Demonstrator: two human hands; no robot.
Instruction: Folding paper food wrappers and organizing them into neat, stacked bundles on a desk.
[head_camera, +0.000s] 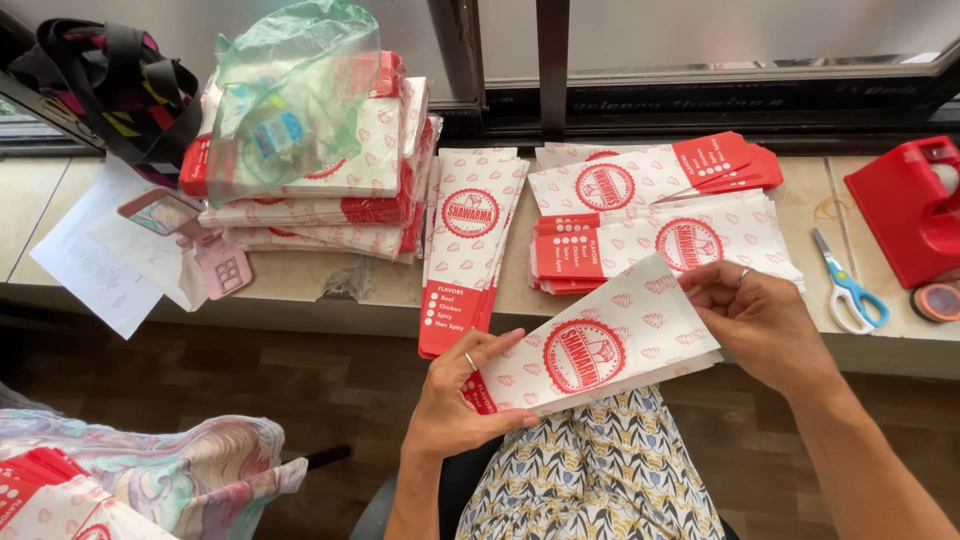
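Observation:
A flat white-and-red paper food sleeve (600, 345) with a round red emblem lies tilted between my two hands, above my lap. My left hand (455, 400), wearing a ring, grips its lower red end. My right hand (760, 320), also ringed, pinches its upper white end. Just behind it, a pile of the same sleeves (660, 240) lies on the stone counter (300, 275). Another narrow stack (468, 240) hangs over the counter's front edge.
A tall stack of sleeves (330, 190) topped by a green plastic bag (290, 90) stands at back left, beside a dark strappy bag (110, 80) and pink phone (190, 240). Blue-handled scissors (848, 290) and a red tape dispenser (910, 205) lie at right. Patterned cloth (160, 480) lies lower left.

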